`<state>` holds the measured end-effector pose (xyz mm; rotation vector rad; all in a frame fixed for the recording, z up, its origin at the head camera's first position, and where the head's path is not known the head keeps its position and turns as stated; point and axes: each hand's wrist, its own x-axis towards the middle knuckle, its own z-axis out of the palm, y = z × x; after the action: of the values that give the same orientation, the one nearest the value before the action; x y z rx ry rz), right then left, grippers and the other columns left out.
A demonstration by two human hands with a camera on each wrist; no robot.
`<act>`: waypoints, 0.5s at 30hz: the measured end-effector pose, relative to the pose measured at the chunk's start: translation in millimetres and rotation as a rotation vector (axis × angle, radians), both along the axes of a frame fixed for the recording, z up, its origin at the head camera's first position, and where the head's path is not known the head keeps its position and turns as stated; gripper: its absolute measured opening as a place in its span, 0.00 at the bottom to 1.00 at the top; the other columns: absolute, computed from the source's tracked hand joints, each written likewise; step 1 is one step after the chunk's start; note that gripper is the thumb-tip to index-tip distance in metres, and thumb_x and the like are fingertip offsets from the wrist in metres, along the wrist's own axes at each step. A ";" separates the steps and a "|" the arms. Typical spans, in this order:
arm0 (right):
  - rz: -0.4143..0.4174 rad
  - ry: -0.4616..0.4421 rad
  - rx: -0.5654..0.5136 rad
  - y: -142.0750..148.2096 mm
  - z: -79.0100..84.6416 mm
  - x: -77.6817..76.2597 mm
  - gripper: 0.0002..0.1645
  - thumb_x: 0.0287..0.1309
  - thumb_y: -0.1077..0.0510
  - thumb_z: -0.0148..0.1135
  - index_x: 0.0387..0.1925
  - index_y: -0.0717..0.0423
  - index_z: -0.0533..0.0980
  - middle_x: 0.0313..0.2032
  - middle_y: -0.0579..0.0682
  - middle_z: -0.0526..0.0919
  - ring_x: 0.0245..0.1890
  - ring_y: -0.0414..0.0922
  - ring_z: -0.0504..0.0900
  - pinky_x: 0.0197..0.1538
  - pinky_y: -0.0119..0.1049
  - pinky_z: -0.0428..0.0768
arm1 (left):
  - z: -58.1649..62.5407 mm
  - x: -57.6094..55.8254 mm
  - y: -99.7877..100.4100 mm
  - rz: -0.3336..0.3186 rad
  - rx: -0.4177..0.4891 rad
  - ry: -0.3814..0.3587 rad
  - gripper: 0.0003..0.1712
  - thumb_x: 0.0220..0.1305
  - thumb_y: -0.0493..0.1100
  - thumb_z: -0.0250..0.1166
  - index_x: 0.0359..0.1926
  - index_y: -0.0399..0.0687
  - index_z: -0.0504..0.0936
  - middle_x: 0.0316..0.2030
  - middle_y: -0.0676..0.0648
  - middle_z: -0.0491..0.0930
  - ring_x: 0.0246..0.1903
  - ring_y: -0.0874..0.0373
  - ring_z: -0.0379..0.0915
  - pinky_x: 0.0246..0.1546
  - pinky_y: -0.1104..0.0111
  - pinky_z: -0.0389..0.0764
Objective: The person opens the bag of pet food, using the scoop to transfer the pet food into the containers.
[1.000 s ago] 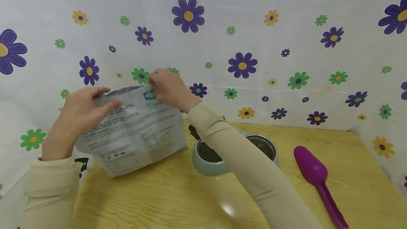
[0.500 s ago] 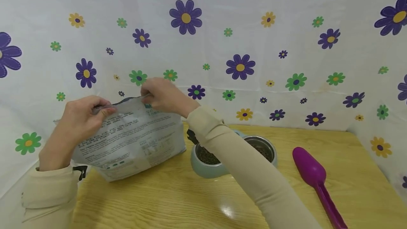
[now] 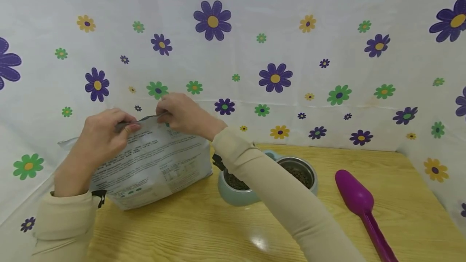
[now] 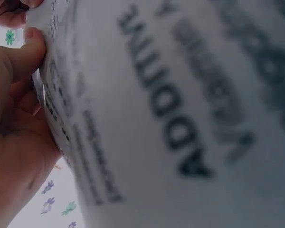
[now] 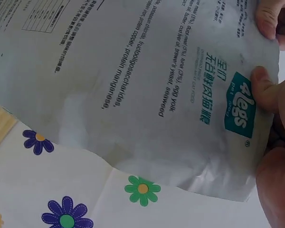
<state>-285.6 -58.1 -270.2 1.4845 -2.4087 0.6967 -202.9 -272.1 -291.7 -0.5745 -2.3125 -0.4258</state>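
A pale grey-white pet food bag (image 3: 145,169) covered in small print stands tilted at the left of the table. My left hand (image 3: 107,134) pinches its top edge between thumb and fingers. Close beside it, my right hand (image 3: 185,114) pinches the same edge farther right. The right wrist view shows the teal "4legs" label (image 5: 240,107) next to my right thumb (image 5: 263,88). In the left wrist view, blurred print fills most of the picture and my left thumb (image 4: 33,50) presses on the bag's edge.
Right of the bag, a light blue double bowl (image 3: 236,197) with metal liners holds brown kibble, partly behind my right sleeve (image 3: 280,189). A purple scoop (image 3: 358,197) lies on the wooden table (image 3: 204,229) at the right. A flower-patterned sheet (image 3: 240,51) hangs behind.
The bag's top edge has come down and its mouth looks narrower. My hands have moved lower and closer together along it, the left one shifting right.
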 end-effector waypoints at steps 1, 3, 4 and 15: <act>-0.001 0.003 -0.004 0.2 -0.7 -0.3 0.08 0.70 0.61 0.62 0.43 0.58 0.85 0.42 0.51 0.86 0.42 0.42 0.79 0.47 0.26 0.74 | -0.3 -0.5 0.7 -0.002 -0.008 0.005 0.05 0.55 0.30 0.75 0.31 0.40 0.86 0.29 0.45 0.85 0.29 0.61 0.70 0.33 0.78 0.65; -0.004 0.009 -0.002 0.7 -1.7 -0.6 0.08 0.71 0.61 0.62 0.44 0.58 0.85 0.43 0.50 0.86 0.42 0.42 0.80 0.47 0.25 0.74 | -0.4 -1.5 1.8 -0.009 -0.024 0.010 0.05 0.57 0.30 0.75 0.32 0.40 0.86 0.29 0.45 0.85 0.29 0.58 0.71 0.34 0.78 0.66; -0.006 0.014 0.004 0.5 -1.9 -0.7 0.09 0.71 0.61 0.61 0.45 0.58 0.85 0.43 0.50 0.86 0.42 0.41 0.80 0.48 0.25 0.75 | -0.2 -2.2 1.8 -0.012 -0.035 0.011 0.05 0.57 0.31 0.75 0.32 0.40 0.86 0.29 0.46 0.84 0.28 0.58 0.72 0.34 0.78 0.66; 0.000 0.058 0.041 -7.6 -11.7 3.3 0.09 0.73 0.61 0.58 0.47 0.54 0.83 0.42 0.45 0.82 0.41 0.37 0.76 0.47 0.22 0.73 | -3.9 -3.7 -11.8 -0.068 -0.310 0.156 0.23 0.71 0.57 0.61 0.23 0.50 0.70 0.15 0.57 0.61 0.14 0.71 0.51 0.15 0.79 0.55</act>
<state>-282.3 -65.7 -281.9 1.4990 -2.3939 0.5994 -206.6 -283.9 -295.6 -0.8082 -2.2264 -0.0487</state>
